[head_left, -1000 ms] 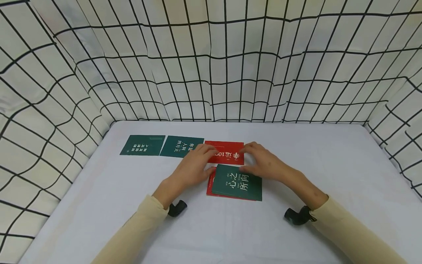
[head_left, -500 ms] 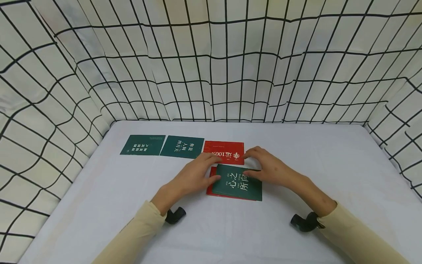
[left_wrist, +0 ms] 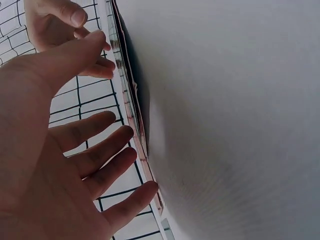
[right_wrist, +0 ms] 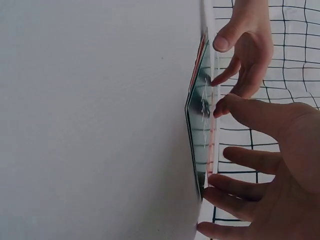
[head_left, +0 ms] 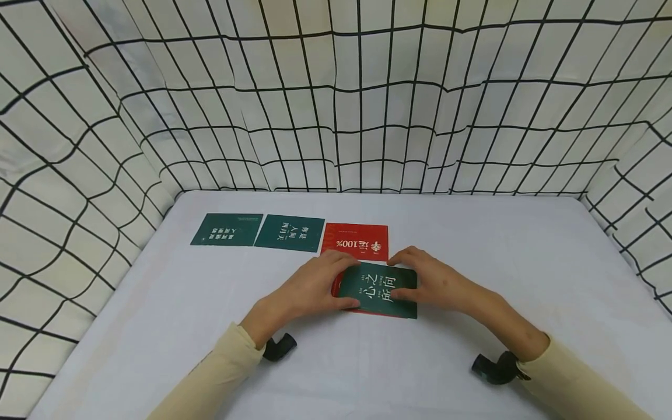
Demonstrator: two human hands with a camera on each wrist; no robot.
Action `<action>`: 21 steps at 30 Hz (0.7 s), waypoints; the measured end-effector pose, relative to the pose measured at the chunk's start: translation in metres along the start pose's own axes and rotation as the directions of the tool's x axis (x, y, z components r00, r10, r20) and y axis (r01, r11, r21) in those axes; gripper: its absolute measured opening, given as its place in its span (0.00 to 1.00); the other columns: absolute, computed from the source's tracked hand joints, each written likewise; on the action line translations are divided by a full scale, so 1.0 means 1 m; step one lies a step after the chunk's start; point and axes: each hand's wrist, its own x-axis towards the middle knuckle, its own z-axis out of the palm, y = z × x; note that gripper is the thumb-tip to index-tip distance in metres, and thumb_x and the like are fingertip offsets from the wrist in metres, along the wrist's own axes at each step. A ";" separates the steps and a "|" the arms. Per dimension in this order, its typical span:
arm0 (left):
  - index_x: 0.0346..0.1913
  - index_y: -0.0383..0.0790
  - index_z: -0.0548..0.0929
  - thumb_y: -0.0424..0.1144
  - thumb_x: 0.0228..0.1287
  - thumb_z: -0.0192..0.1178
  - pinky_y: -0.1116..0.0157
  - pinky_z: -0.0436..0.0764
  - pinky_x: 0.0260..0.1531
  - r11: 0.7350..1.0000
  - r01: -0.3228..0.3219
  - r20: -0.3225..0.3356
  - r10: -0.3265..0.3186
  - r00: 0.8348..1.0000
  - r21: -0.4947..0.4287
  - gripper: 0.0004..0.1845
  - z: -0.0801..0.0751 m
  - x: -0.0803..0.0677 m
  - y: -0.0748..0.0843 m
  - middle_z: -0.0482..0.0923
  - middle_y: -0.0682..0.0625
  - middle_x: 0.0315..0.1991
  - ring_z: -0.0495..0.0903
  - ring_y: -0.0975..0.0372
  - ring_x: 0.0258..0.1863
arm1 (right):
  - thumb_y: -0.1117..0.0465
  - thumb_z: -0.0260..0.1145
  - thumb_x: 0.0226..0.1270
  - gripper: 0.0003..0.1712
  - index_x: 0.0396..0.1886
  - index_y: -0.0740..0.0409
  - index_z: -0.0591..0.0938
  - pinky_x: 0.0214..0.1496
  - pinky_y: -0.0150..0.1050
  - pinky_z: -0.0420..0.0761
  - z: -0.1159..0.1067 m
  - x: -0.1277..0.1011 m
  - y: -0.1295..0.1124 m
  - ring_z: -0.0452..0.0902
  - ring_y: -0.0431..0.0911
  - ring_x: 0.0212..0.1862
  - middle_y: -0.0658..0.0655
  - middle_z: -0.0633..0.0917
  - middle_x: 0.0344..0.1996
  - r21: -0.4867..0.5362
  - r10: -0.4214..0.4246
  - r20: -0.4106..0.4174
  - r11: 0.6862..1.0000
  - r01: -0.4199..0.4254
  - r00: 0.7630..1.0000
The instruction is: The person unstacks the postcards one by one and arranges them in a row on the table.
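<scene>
A green card (head_left: 375,291) with large white characters lies on top of a red card (head_left: 383,314), whose edge shows along the near and left sides. My left hand (head_left: 320,284) is over the stack's left end, fingers spread and thumb over the green card. At the right end my right hand (head_left: 438,280) reaches over the same card, its thumb above the characters and its fingertips near the far edge. In the left wrist view the left fingers (left_wrist: 107,162) look loosely extended, as do the right fingers (right_wrist: 240,192) in the right wrist view.
Behind the stack, a red card (head_left: 354,241) reading 100% ends a row with two green cards (head_left: 290,233) to its left. All lie on a white tabletop (head_left: 157,303). Black wire mesh (head_left: 359,116) over white cloth stands behind and at both sides.
Both hands have come nearer the body, off the red card in the row and down over the green-topped stack. The red card is more uncovered; the cards have hardly shifted.
</scene>
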 end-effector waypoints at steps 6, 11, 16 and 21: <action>0.73 0.50 0.74 0.61 0.49 0.79 0.53 0.77 0.71 0.999 -0.033 0.009 0.033 0.999 0.025 0.48 0.000 0.000 0.001 0.73 0.52 0.70 0.71 0.58 0.70 | 0.41 0.81 0.55 0.45 0.70 0.51 0.76 0.65 0.54 0.85 0.006 -0.007 -0.002 0.74 0.55 0.67 0.58 0.77 0.68 -0.105 -0.026 0.024 0.994 0.028 0.999; 0.74 0.50 0.72 0.60 0.48 0.80 0.52 0.75 0.71 0.998 -0.044 0.021 0.044 0.999 0.042 0.50 0.002 -0.001 0.001 0.73 0.51 0.71 0.69 0.58 0.71 | 0.38 0.83 0.49 0.52 0.72 0.49 0.74 0.66 0.54 0.84 0.012 -0.013 -0.005 0.73 0.55 0.69 0.57 0.75 0.70 -0.173 -0.056 0.031 0.983 0.061 0.998; 0.74 0.49 0.72 0.59 0.48 0.80 0.50 0.74 0.72 0.998 -0.044 0.018 0.043 0.999 0.047 0.50 0.003 -0.003 0.002 0.71 0.50 0.73 0.68 0.55 0.73 | 0.41 0.85 0.48 0.51 0.72 0.49 0.75 0.65 0.53 0.85 0.015 -0.016 -0.007 0.73 0.54 0.69 0.56 0.75 0.70 -0.169 -0.064 0.035 0.983 0.069 0.997; 0.75 0.49 0.72 0.58 0.49 0.80 0.48 0.73 0.72 0.999 -0.036 0.022 0.035 0.999 0.035 0.49 0.003 -0.003 0.004 0.72 0.49 0.73 0.68 0.54 0.74 | 0.44 0.84 0.51 0.48 0.71 0.50 0.76 0.65 0.54 0.84 0.016 -0.018 -0.007 0.75 0.54 0.67 0.57 0.76 0.69 -0.172 -0.057 0.014 0.983 0.059 0.998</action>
